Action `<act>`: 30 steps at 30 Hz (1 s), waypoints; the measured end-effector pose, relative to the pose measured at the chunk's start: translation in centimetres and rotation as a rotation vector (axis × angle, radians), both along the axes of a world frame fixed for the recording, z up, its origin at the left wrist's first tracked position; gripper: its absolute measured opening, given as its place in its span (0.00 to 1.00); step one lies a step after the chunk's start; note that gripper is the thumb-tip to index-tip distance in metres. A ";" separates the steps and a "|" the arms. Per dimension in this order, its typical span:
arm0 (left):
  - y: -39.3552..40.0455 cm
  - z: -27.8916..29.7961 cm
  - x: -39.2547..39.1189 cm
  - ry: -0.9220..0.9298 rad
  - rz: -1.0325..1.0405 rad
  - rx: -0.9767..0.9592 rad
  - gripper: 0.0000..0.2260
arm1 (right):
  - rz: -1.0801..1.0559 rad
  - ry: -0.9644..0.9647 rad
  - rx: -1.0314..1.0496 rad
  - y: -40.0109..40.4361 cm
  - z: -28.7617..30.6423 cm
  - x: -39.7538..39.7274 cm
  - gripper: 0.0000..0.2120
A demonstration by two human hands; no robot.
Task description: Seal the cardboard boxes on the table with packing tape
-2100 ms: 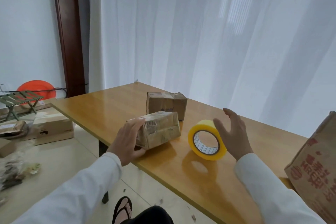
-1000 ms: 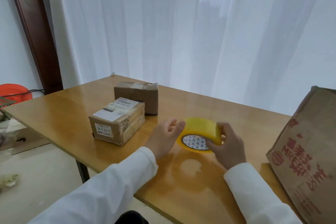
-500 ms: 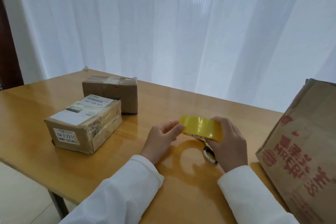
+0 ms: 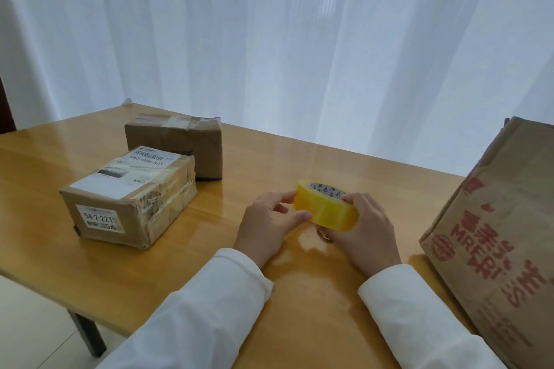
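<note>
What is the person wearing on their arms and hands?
Long white sleeves cover both arms down to the wrists, with loose, slightly wrinkled cuffs. The left hand and right hand are bare: no gloves, and no watch showing.

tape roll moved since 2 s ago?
Yes. The tape roll stood on edge on the table; now both hands, left hand and right hand, hold it lifted off the tabletop, tilted flatter.

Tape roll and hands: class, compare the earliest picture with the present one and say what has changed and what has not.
The left hand let go of the labelled box and joined the right hand on the tape roll, which stood on edge on the table and is now gripped by both hands. Both small boxes remain on the table, the labelled one with its label now on top.
</note>
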State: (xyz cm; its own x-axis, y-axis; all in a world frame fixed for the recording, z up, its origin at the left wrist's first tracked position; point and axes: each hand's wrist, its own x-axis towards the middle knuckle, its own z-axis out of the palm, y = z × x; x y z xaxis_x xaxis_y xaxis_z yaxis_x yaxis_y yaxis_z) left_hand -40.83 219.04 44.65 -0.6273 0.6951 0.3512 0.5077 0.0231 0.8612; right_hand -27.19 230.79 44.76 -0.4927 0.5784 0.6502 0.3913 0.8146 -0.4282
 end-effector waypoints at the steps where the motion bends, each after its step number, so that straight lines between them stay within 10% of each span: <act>1: 0.1 -0.1 0.0 -0.007 -0.001 -0.028 0.25 | -0.001 0.005 0.000 0.0 0.0 0.0 0.27; 30: 0.2 -0.2 -0.8 -0.176 -0.100 -0.103 0.15 | 0.040 0.014 -0.065 -0.8 0.1 -0.2 0.28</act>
